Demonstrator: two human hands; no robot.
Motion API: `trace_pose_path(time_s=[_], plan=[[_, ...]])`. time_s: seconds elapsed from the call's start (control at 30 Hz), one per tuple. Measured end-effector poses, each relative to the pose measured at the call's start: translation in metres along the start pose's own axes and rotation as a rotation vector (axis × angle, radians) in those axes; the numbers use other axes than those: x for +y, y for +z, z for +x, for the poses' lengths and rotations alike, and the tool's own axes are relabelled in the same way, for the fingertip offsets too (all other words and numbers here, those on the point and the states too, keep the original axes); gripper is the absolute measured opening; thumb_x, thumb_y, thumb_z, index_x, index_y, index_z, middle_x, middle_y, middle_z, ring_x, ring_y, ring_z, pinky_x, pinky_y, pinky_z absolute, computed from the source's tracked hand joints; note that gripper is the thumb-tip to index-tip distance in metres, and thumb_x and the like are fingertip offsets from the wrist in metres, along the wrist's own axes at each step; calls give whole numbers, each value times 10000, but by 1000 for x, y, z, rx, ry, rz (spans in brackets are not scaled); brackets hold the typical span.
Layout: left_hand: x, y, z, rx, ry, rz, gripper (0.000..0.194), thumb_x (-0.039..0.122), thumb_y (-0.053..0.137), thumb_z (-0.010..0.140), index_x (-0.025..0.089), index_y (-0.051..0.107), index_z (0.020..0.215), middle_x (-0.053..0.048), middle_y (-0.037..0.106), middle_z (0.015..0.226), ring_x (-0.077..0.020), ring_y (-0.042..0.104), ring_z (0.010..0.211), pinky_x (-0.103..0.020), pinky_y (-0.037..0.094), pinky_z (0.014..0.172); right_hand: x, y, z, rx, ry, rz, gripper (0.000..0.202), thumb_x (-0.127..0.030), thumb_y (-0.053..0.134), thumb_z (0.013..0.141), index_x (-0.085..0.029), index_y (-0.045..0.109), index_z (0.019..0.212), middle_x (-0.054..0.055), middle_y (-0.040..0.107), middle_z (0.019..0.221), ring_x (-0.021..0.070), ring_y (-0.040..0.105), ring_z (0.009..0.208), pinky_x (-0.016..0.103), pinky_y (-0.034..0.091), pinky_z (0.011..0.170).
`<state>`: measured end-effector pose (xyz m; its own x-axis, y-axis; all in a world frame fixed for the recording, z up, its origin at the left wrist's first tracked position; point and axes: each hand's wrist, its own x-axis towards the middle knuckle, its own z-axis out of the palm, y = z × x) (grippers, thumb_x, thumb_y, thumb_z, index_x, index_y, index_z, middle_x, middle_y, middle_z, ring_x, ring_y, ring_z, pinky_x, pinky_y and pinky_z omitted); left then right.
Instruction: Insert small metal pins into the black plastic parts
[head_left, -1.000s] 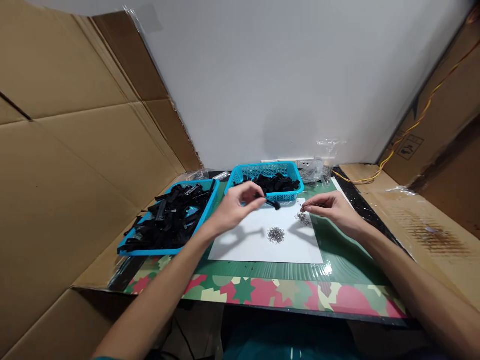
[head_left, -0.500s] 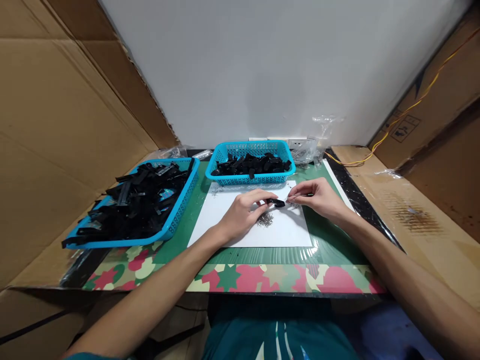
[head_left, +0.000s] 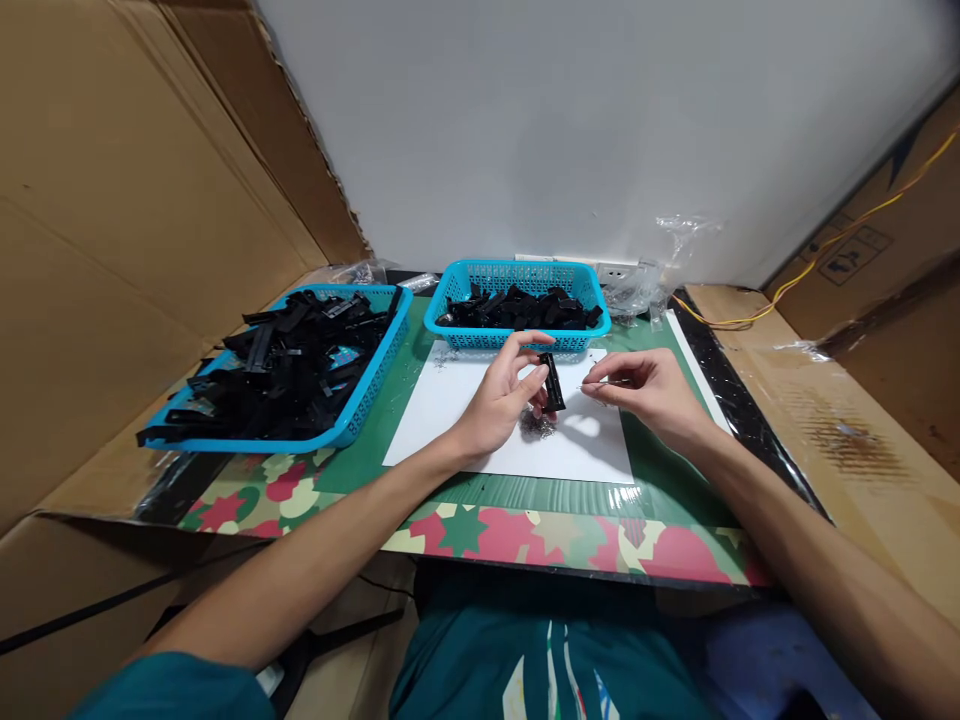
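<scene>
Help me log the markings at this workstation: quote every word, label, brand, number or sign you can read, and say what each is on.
No words, brands or numbers are readable.
Framed pictogram on the cardboard box at right: too small to identify.
Pale marks among the black parts in the left basket: too small to read.
Shirt: coloured streaks, no lettering visible.

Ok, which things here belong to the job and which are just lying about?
Likely the job's:
Black piece in left hand
Thin item in right hand
Small metallic bits on white paper
Left blue basket, with black parts
Far blue basket, likewise

Likely just lying about:
Clear plastic bag
Yellow cable
</scene>
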<state>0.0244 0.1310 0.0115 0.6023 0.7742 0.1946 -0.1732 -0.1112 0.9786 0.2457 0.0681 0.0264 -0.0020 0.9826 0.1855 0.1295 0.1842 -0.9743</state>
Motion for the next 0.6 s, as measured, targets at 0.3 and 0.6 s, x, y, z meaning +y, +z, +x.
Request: trace_pose_path(time_s=[0.3,0.6], plan=[[6,0,0,-46,-64,120,625,369,745,946,258,531,1523,-130,642,1361,-213,677,1111,-314,598,877,5,1,0,79,58,-15,301,-462,911,721,-188,814,797,88,794,858,209,699,759,325,540,666],[5,-3,-5,-53,113,537,345,386,674,1008,206,773,1285,-113,782,1254,-264,735,1133,-415,589,999,4,-4,3,193,172,67,374,-451,961,604,-171,743,720,62,759,782,74,431,473,262,290,427]])
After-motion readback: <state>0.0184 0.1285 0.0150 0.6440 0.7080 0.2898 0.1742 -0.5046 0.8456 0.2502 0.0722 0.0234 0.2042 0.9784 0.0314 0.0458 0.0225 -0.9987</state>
